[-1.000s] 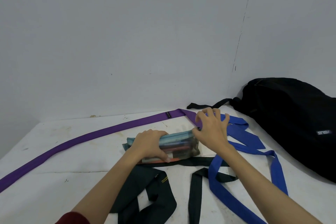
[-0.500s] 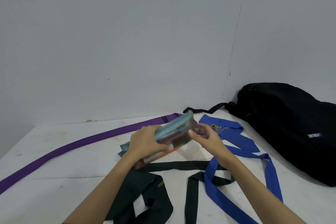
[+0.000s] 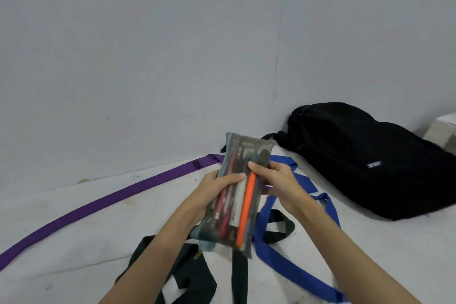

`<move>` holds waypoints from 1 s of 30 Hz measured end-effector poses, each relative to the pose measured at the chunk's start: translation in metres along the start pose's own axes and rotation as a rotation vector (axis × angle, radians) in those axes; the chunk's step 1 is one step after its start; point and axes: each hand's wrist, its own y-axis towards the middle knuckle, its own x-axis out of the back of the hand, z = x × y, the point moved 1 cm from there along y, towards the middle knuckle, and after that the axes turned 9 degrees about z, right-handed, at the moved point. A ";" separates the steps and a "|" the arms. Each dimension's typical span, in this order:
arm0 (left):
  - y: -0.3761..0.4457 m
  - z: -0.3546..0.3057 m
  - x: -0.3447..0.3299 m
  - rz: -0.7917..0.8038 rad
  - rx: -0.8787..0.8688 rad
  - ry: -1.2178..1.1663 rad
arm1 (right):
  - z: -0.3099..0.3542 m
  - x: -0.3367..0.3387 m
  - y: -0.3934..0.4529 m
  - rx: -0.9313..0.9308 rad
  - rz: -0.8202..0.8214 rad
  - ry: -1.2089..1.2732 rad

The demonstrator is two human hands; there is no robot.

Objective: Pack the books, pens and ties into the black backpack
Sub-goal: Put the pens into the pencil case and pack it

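From the head view, both hands are up over the white worktop [image 3: 74, 217] and they've got the pen pouch [image 3: 234, 195] between them, a see-through mesh pouch held lengthwise, lifted clear of the surface. Left hand [image 3: 217, 192] wraps its fingers round the pouch's left edge, thumb laid across the front; right hand [image 3: 276, 180] grips the right edge, thumb tip pressing the front near the middle. Inside the pouch: a bright orange pen [image 3: 245, 212] along the right side, a white one beside it, red ones to the left, more dark shapes packed in too tight to count. The black backpack [image 3: 370, 160] lies on its side at the right against the wall, well apart from the hands; whether it's open I cannot tell. Ties on the worktop, count three: a purple tie [image 3: 98, 205] stretched long toward the left, a blue tie [image 3: 291, 261] looped under the right wrist, a black tie [image 3: 177, 269] crumpled below the pouch. A pale box-like thing [image 3: 441, 133] peeks in at the far right edge, behind the backpack
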 end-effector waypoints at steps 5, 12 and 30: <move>0.024 0.000 -0.040 0.066 0.124 -0.177 | 0.014 0.045 -0.015 0.042 -0.173 -0.209; 0.066 -0.009 -0.083 0.131 0.207 -0.255 | 0.036 0.179 0.004 0.018 -0.489 -0.913; 0.201 -0.048 -0.187 -0.127 0.110 -0.333 | 0.106 0.297 0.067 0.138 -0.010 -1.181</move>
